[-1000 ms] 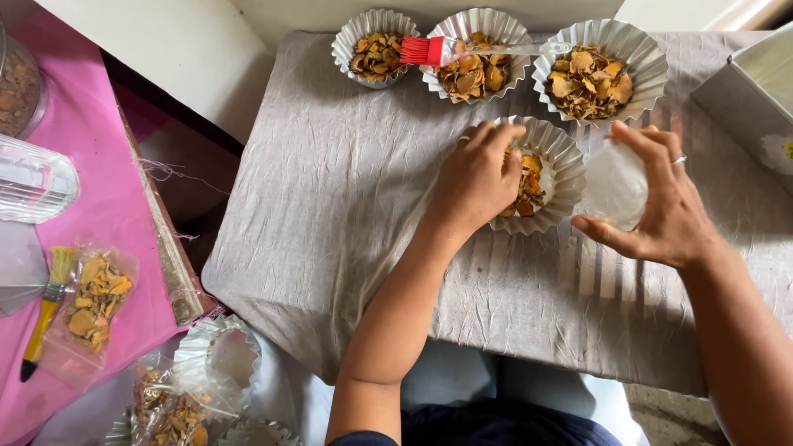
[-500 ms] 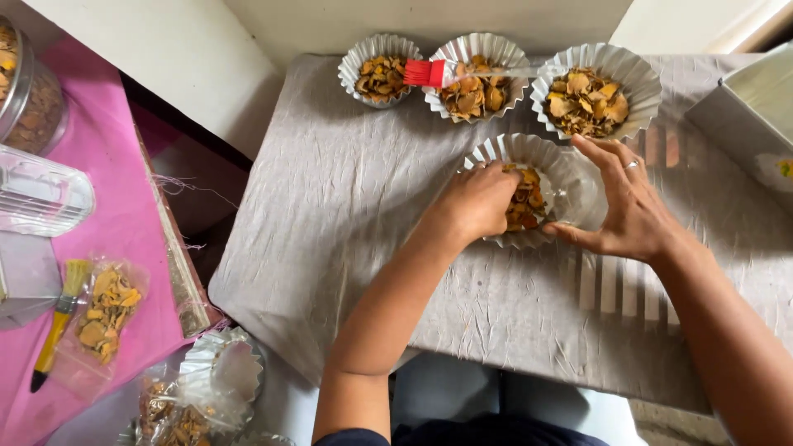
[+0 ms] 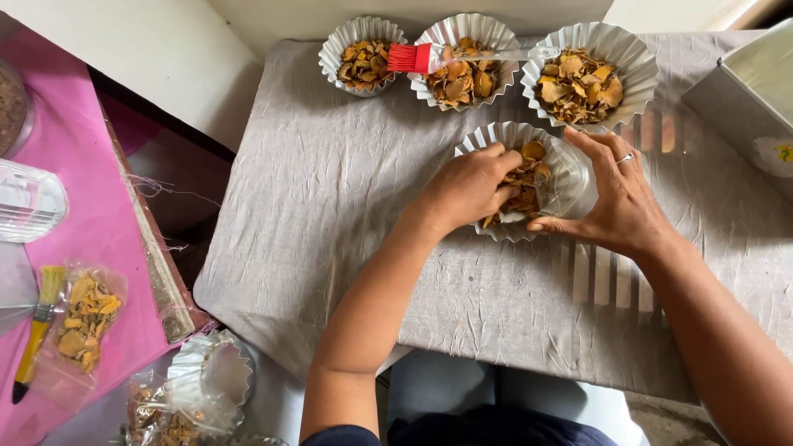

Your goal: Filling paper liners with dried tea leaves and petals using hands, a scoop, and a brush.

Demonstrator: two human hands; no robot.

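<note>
A fluted silver tin (image 3: 500, 231) of dried orange-brown chips (image 3: 529, 153) sits on the grey cloth (image 3: 330, 215) in front of me. My left hand (image 3: 467, 186) lies inside the tin, its fingers curled down on the chips. My right hand (image 3: 619, 202), with a ring on one finger, holds a clear plastic bag (image 3: 570, 177) against the tin's right rim, thumb below and fingers above.
Three more fluted tins (image 3: 362, 33) (image 3: 462, 29) (image 3: 636, 62) of chips stand in a row at the back, with a red silicone brush (image 3: 413, 58) across the middle one. A metal box (image 3: 743, 83) is at right. At left lie a pink cloth (image 3: 74, 165), a bag of chips (image 3: 83, 318), a yellow brush (image 3: 37, 330) and empty tins (image 3: 211, 367).
My right hand has moved left with the clear bag until it rests at the tin's right rim. My left hand has stayed in the tin and curled tighter on the chips.
</note>
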